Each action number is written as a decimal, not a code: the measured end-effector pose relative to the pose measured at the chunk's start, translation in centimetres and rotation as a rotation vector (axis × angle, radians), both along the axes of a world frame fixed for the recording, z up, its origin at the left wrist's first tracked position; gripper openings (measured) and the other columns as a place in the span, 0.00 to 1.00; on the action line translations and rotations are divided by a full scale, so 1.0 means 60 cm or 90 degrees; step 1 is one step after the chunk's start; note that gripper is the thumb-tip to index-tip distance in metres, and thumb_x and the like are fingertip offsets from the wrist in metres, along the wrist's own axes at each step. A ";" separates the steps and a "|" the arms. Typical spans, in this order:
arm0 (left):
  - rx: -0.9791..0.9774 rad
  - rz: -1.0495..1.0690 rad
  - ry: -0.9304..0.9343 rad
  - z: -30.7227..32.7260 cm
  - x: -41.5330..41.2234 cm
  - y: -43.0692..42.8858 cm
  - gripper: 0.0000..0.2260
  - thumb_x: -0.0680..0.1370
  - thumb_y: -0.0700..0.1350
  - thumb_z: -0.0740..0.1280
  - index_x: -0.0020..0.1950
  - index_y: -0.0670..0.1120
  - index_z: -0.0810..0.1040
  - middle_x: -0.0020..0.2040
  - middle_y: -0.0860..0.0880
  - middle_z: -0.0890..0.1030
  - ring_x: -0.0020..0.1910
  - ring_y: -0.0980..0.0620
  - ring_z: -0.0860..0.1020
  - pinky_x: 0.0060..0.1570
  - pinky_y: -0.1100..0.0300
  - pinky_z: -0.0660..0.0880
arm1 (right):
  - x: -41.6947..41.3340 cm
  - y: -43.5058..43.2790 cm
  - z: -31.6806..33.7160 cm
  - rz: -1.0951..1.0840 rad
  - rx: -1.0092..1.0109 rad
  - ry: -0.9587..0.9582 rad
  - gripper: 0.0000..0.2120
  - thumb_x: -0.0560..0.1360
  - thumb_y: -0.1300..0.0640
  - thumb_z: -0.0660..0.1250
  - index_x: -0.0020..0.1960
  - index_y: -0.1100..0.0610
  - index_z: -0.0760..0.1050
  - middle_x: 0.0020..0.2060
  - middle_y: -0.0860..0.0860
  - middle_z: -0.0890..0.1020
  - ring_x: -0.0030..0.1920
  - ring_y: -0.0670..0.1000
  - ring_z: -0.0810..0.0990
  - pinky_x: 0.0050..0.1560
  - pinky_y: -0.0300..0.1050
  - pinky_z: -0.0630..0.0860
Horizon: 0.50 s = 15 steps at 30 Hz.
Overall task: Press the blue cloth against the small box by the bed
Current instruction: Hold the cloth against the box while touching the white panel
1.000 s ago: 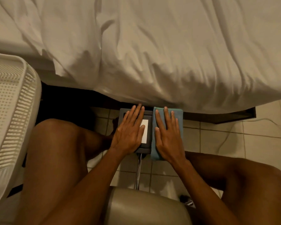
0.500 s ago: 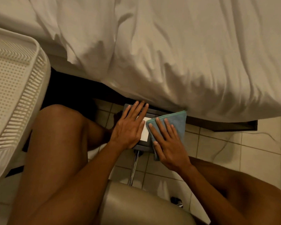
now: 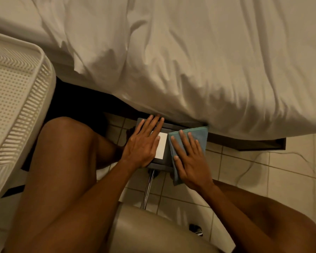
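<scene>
**Two flat hands on a small box by the bed**

The small box is dark grey. It sits low, right at the edge of the bed, between the person's two knees. It has a white label on top.

The blue cloth lies over the right side of the box. Its near end hangs down past the box edge. The right hand lies flat on the cloth and presses on it. Its fingers are straight and spread out, not curled round anything.

The left hand lies flat on the left side of the box, touching the label. Its fingers are straight too, and it holds nothing. The fingertips reach the far edge of the box.

The big white sheet hangs down off the bed and comes right to the far edge of the box. The hands hide much of the box top and the middle of the cloth.

A dark bed frame shows under the sheet on the right. A white basket with lots of little holes is on the left, near the left knee. The floor has pale tiles, and a thin cord lies on it. A shiny metal pole runs from under the box toward a tan seat close to the camera.
</scene>
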<state>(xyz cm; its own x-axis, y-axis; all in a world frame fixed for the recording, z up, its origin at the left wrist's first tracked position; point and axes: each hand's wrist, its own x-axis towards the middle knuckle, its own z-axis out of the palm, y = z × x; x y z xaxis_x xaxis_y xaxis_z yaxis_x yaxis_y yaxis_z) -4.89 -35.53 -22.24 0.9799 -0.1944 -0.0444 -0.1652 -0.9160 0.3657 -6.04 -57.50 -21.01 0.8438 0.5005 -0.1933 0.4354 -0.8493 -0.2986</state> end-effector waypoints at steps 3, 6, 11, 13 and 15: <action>0.002 0.001 0.008 0.001 -0.003 0.001 0.25 0.84 0.49 0.49 0.82 0.47 0.49 0.82 0.48 0.52 0.81 0.52 0.48 0.80 0.51 0.50 | -0.040 0.036 0.001 -0.158 0.023 0.018 0.29 0.83 0.45 0.46 0.82 0.47 0.44 0.82 0.50 0.43 0.81 0.53 0.39 0.80 0.56 0.43; 0.003 0.003 0.015 0.000 -0.004 -0.001 0.25 0.84 0.49 0.48 0.82 0.46 0.49 0.82 0.48 0.52 0.81 0.52 0.47 0.80 0.50 0.51 | -0.060 0.066 -0.004 -0.235 0.036 0.021 0.29 0.83 0.46 0.47 0.82 0.47 0.43 0.82 0.51 0.42 0.81 0.54 0.39 0.80 0.58 0.43; 0.008 0.010 0.009 -0.002 0.001 -0.001 0.26 0.85 0.49 0.49 0.82 0.46 0.49 0.82 0.48 0.51 0.81 0.52 0.47 0.80 0.51 0.49 | -0.015 0.096 -0.003 -0.290 0.061 -0.012 0.31 0.83 0.50 0.53 0.82 0.49 0.44 0.82 0.53 0.44 0.81 0.55 0.40 0.80 0.58 0.41; 0.011 0.014 0.014 -0.003 0.001 -0.002 0.26 0.85 0.49 0.49 0.82 0.46 0.49 0.82 0.48 0.51 0.81 0.52 0.46 0.80 0.51 0.48 | -0.008 0.105 -0.003 -0.318 0.067 -0.019 0.31 0.83 0.51 0.53 0.82 0.49 0.44 0.82 0.53 0.44 0.81 0.55 0.40 0.80 0.57 0.40; 0.011 0.011 0.010 -0.005 -0.001 -0.005 0.26 0.84 0.49 0.49 0.82 0.46 0.49 0.82 0.48 0.51 0.81 0.52 0.46 0.80 0.51 0.48 | -0.016 0.108 -0.003 -0.332 0.066 -0.029 0.31 0.83 0.51 0.52 0.82 0.51 0.45 0.82 0.54 0.45 0.81 0.55 0.41 0.80 0.58 0.41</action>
<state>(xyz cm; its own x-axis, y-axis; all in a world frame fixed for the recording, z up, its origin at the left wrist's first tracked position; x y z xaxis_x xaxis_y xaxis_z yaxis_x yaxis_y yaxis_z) -4.93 -35.83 -22.54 0.9824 -0.1760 -0.0630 -0.1431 -0.9247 0.3527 -6.98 -51.04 -21.17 0.9922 0.0265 -0.1218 -0.0224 -0.9234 -0.3833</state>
